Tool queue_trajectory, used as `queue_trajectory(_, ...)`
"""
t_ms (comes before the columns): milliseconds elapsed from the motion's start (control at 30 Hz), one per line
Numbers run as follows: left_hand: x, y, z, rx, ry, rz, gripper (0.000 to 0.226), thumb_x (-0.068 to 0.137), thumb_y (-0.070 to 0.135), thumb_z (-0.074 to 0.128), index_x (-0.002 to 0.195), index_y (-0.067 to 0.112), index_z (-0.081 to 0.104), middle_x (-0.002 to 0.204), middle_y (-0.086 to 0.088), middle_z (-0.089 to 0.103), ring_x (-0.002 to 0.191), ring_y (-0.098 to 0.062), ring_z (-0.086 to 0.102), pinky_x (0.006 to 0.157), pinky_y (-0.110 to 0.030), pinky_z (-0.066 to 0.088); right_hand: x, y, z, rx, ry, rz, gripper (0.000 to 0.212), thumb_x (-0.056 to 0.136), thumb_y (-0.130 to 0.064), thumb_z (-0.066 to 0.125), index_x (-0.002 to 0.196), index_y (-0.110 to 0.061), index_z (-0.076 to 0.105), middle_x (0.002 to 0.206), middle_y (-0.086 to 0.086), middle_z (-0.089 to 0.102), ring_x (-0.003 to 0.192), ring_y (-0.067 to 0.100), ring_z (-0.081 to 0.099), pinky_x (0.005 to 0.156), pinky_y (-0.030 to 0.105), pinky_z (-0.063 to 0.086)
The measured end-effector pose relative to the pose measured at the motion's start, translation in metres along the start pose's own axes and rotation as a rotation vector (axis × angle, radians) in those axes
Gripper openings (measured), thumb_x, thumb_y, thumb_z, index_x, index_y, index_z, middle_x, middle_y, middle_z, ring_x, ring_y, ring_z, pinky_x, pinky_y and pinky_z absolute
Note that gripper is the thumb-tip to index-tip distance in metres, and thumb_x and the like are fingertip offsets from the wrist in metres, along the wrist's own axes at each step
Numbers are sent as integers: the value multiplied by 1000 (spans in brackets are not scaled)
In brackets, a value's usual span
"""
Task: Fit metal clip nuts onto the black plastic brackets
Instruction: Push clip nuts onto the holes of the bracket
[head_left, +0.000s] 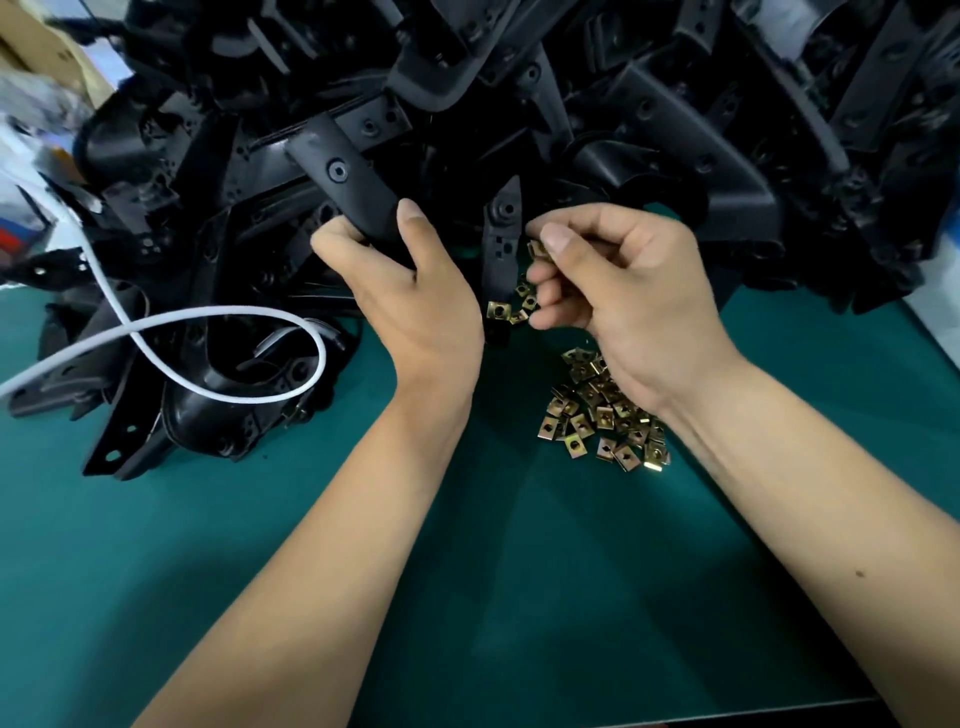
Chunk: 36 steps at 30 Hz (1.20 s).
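The left hand (410, 306) grips a long, flat black plastic bracket (347, 182) by its near end, thumb on top and fingers curled beneath, so that the piece angles up and away to the left with a round moulded hole showing on its upper face. The right hand (618, 291) pinches a small brass-coloured metal clip nut (538, 250) between thumb and forefinger — its grip is closed on that nut — while the lower fingers curl round several more clip nuts (519, 306) bunched against the palm. Between the two hands stands a second narrow black plastic bracket (503, 244), roughly upright, with a clip nut at its lower end; whether that nut is seated on it cannot be told. A loose heap of brass-coloured clip nuts (605, 415) lies on the dark green counter (467, 571) just under the right wrist. Behind the hands a large pile of black plastic brackets (649, 104) fills the far side of the counter, and a white cable (218, 317) loops across the brackets on the left.
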<state>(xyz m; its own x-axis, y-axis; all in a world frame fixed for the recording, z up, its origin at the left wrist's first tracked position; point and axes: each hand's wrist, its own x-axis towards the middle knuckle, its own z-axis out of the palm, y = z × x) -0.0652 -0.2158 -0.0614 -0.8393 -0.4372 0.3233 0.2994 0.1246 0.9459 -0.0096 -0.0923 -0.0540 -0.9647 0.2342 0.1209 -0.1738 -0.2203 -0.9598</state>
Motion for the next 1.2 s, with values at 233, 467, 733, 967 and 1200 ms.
queue_trajectory(233,4,-1,0,8,1,-89,19,105,22,53,104,13,37,104,0,52,93,-12,51,89,-31,49,1,-1,-4,-139,-14,-146,10,99,0,65,105,4,72,86,18,74,73,24,73,64,32,63)
queue_trajectory(467,4,-2,2,-18,-48,-123,16,105,24,54,107,14,41,108,-1,59,94,-8,56,80,-16,45,3,2,-4,-213,-25,-208,9,98,0,66,101,-1,74,83,16,74,71,25,75,62,31,63)
queue_trajectory(733,4,-3,1,8,-84,-127,16,105,24,53,108,14,41,96,9,52,77,10,51,73,-11,43,3,1,-4,-207,-48,-195,9,98,0,66,101,-1,74,83,17,74,71,29,76,62,31,62)
queue_trajectory(967,-3,-6,2,93,-159,-43,23,106,20,53,118,3,42,95,13,52,82,12,53,73,-11,40,-1,4,-2,-228,-59,-252,20,96,-2,69,114,-6,61,74,12,70,59,24,70,55,30,58)
queue_trajectory(1200,-6,-8,2,187,-202,42,24,107,17,53,117,1,38,88,14,50,76,19,53,68,-7,42,-2,5,-5,-290,-79,-260,30,95,0,69,119,-6,52,73,14,67,57,20,67,55,25,53)
